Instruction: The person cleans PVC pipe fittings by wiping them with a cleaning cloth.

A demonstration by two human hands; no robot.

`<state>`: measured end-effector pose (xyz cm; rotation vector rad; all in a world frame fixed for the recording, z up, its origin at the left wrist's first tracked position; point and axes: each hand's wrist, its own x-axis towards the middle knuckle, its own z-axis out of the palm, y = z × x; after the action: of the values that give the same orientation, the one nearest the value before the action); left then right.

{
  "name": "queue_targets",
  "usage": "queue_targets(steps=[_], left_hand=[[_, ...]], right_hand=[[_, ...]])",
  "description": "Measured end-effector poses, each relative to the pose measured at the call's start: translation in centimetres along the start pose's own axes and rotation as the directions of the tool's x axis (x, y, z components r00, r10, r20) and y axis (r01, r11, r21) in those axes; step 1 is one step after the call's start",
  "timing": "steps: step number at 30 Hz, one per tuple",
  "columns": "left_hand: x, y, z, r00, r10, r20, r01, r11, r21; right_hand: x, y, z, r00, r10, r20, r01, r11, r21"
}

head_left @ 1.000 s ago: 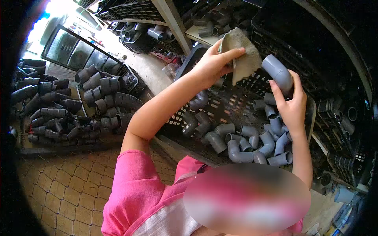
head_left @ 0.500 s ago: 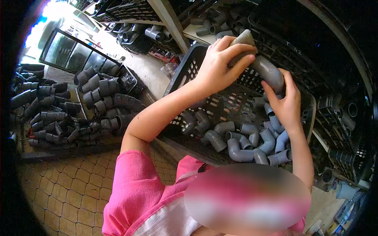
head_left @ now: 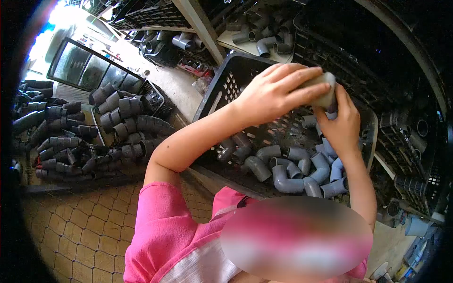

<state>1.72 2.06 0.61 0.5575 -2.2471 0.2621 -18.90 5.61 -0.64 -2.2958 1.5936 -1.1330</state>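
My left hand (head_left: 290, 89) is closed on a greyish-beige folded cloth (head_left: 326, 89), pressing it against the pipe elbow. The grey plastic pipe elbow (head_left: 332, 114) sits in my right hand (head_left: 343, 120), mostly hidden by the cloth and my fingers. Both hands are above a black plastic crate (head_left: 207, 101) with perforated sides. Several grey pipe elbows (head_left: 288, 180) lie in the near part of that crate.
Many dark pipe fittings (head_left: 127, 122) are piled on the left. More grey elbows (head_left: 265, 46) rest on a shelf behind the crate. Black crates (head_left: 401, 151) are stacked at right, with a wooden post (head_left: 200, 28) at the back. Wire mesh (head_left: 89, 226) spans the lower left.
My left hand has moved right and slightly down with the cloth, from the elbow's far end onto its bend near my right hand. The right hand stays almost in place.
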Motion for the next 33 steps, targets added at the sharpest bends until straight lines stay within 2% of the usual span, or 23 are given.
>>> queue_targets(steps=[2,4,7,10,14,17,21,24,26,27,30,31,32,33], left_hand=[[-0.4,-1.0,0.7,0.997,-0.066,-0.045,0.067,0.998,0.008],[-0.4,-0.7,0.4,0.998,-0.051,-0.043,0.05,0.998,-0.024],[-0.2,0.3,0.3,0.999,0.013,-0.033,-0.015,0.997,-0.074],[0.0,1.1,0.0,0.998,0.062,-0.005,-0.062,0.997,-0.038],[0.0,-1.1,0.1,0.996,-0.078,-0.036,0.075,0.995,-0.063],[-0.4,-1.9,0.1,0.996,-0.081,-0.038,0.073,0.981,-0.181],[-0.5,-1.4,-0.1,0.997,-0.071,-0.006,0.065,0.949,-0.31],[-0.6,-1.7,-0.6,0.996,-0.08,0.049,0.093,0.908,-0.408],[-0.7,-2.5,-0.6,0.99,-0.097,0.098,0.133,0.861,-0.491],[-0.5,-2.3,-1.0,0.963,-0.205,0.176,0.269,0.795,-0.544],[-1.1,-2.7,-0.2,0.872,-0.371,0.319,0.482,0.539,-0.691],[-1.3,-2.9,-0.3,0.787,-0.421,0.451,0.6,0.348,-0.72],[-1.3,-3.2,-0.6,0.701,-0.43,0.569,0.688,0.195,-0.699],[-1.6,-3.6,-0.5,0.696,-0.406,0.593,0.696,0.176,-0.696]], right_hand=[[0.2,-0.2,-0.3,1.0,0.013,-0.003,-0.013,1.0,-0.002],[0.2,-0.2,-0.6,1.0,0.014,-0.022,-0.014,1.0,-0.015],[0.0,0.3,-0.5,0.988,-0.138,-0.069,0.13,0.985,-0.11],[-0.2,0.1,-0.6,0.992,-0.121,-0.025,0.118,0.988,-0.094],[0.5,0.3,-1.0,0.977,-0.208,-0.056,0.205,0.977,-0.061],[0.8,-0.5,-2.0,0.973,-0.231,0.009,0.231,0.967,-0.109],[0.6,-0.7,-1.8,0.935,-0.351,0.042,0.353,0.921,-0.164],[0.8,-0.6,-2.2,0.915,-0.4,0.055,0.4,0.879,-0.259],[1.1,-0.8,-2.6,0.893,-0.449,0.035,0.426,0.818,-0.387],[1.2,-1.0,-2.7,0.88,-0.475,0.026,0.435,0.781,-0.448],[1.1,-1.3,-2.8,0.87,-0.494,0.016,0.449,0.778,-0.439],[1.0,-1.2,-2.7,0.86,-0.509,0.032,0.472,0.77,-0.429],[0.8,-1.3,-2.7,0.857,-0.512,0.05,0.488,0.778,-0.396],[0.7,-1.4,-2.6,0.855,-0.515,0.069,0.502,0.785,-0.364]])
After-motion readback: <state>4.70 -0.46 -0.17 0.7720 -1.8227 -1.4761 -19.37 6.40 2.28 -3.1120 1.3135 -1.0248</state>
